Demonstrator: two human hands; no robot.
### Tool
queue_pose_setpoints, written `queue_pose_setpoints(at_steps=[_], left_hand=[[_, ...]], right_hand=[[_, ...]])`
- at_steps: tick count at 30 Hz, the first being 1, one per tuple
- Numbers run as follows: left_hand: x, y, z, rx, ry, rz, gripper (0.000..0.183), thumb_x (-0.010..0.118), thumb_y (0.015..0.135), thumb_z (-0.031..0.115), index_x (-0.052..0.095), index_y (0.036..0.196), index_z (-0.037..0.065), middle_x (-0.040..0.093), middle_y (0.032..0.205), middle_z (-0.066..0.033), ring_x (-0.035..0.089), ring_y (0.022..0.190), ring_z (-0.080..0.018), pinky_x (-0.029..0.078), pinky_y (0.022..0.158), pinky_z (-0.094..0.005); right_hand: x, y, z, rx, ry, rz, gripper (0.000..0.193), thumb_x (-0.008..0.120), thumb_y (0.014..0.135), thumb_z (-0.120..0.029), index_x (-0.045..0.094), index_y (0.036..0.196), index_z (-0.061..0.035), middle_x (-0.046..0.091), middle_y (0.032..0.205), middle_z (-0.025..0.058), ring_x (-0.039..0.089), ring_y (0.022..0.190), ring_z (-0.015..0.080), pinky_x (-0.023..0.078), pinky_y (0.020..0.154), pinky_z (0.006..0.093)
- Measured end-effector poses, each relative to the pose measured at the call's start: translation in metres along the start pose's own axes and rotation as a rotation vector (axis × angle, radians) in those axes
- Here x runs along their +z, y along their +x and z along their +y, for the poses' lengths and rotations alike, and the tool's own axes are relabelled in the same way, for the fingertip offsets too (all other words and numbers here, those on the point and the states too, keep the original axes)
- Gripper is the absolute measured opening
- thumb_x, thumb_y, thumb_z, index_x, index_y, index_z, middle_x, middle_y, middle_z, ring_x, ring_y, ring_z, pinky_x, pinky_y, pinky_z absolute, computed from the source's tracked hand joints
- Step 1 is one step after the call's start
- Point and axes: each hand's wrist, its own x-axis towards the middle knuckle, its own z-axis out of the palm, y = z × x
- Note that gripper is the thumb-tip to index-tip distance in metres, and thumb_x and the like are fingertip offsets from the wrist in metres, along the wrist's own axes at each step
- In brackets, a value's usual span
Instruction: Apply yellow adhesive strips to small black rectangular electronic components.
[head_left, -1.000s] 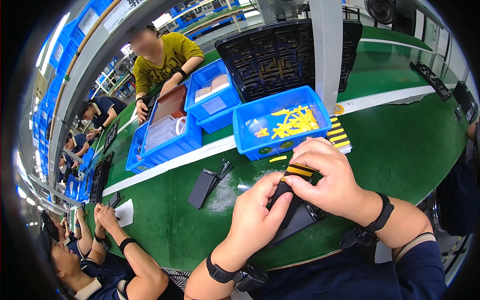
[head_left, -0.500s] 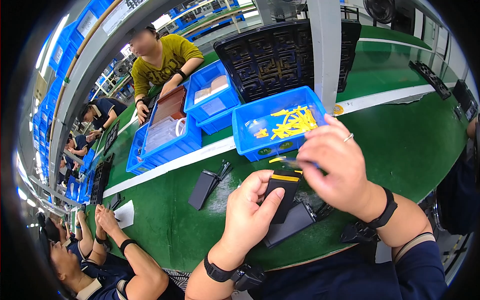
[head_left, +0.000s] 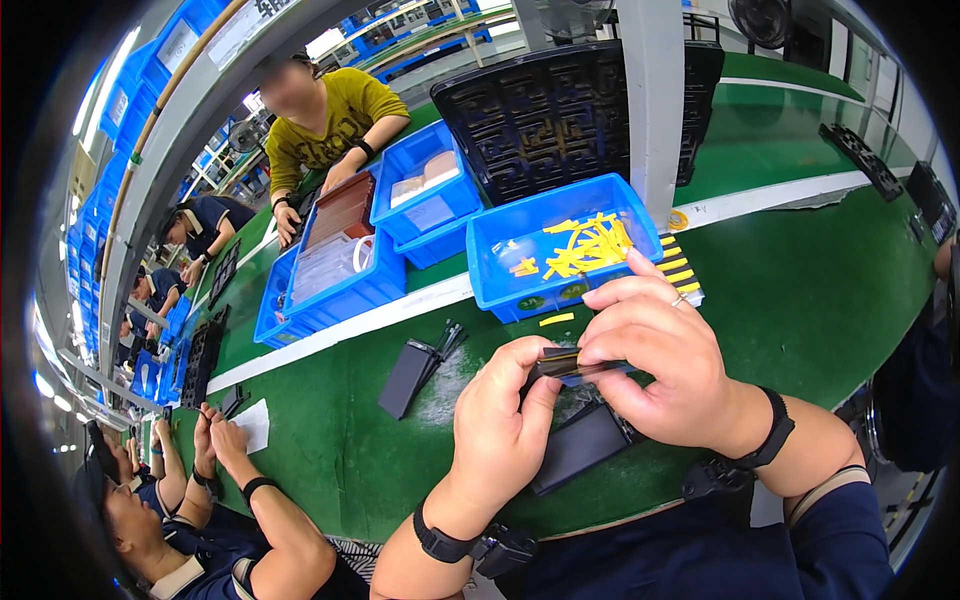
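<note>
My left hand [head_left: 492, 415] grips a flat black rectangular block [head_left: 548, 366] between thumb and fingers, its narrow end raised. My right hand [head_left: 655, 365] meets that end, thumb and fingers pinched together at it. Something thin and see-through shows by the right fingertips, too blurred to name. Under both hands a second black block [head_left: 580, 450] lies on the green table, partly covered. A single yellow strip [head_left: 557, 320] rests in front of a blue bin [head_left: 488, 290] that contains many yellow strips [head_left: 590, 248]. Beside the bin is a sheet [head_left: 682, 280] with yellow and black stripes.
Another black block with leads [head_left: 408, 378] lies to the left. Blue bins [head_left: 350, 290] with brown and clear parts stand farther back. A black moulded tray [head_left: 540, 120] leans behind a grey post [head_left: 655, 110]. Co-workers sit at left [head_left: 290, 550] and across [head_left: 330, 120].
My right hand has come down and left onto the block's end. The block has tipped, so its yellow-banded end is less visible. The striped sheet beside the bin has come into view.
</note>
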Motion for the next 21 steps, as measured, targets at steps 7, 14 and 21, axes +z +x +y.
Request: queue_pose_setpoints(at_steps=[7,14,21], left_hand=[[0.002,0.002,-0.004,-0.069,-0.243,-0.059,0.038,0.056,0.083,-0.005,0.048,0.119,0.003,0.066,0.098,-0.0104,0.064,0.087,-0.0176,0.049,0.076,-0.0273],[-0.003,0.002,0.004,-0.355,-0.828,0.001,0.026,0.055,0.087,-0.001,0.049,0.113,0.0,0.062,0.102,-0.0079,0.059,0.092,-0.0116,0.046,0.081,-0.0235],[-0.002,0.004,0.003,-0.359,-0.834,-0.018,0.027,0.055,0.09,0.002,0.047,0.115,-0.001,0.065,0.099,-0.0077,0.059,0.085,-0.0078,0.047,0.075,-0.0212]], right_hand=[[-0.001,0.001,-0.003,-0.075,-0.008,0.105,0.02,0.07,0.063,0.004,0.062,0.078,-0.0066,0.063,0.081,0.0041,0.06,0.089,0.0254,0.042,0.094,0.0474],[0.005,-0.003,0.008,0.11,0.103,0.111,0.019,0.066,0.065,0.007,0.062,0.08,-0.0033,0.062,0.074,0.0083,0.061,0.071,0.0258,0.048,0.075,0.0372],[0.006,-0.004,0.01,0.071,0.075,0.107,0.017,0.066,0.067,0.005,0.061,0.081,-0.003,0.062,0.073,0.0085,0.061,0.073,0.0266,0.048,0.077,0.0378]])
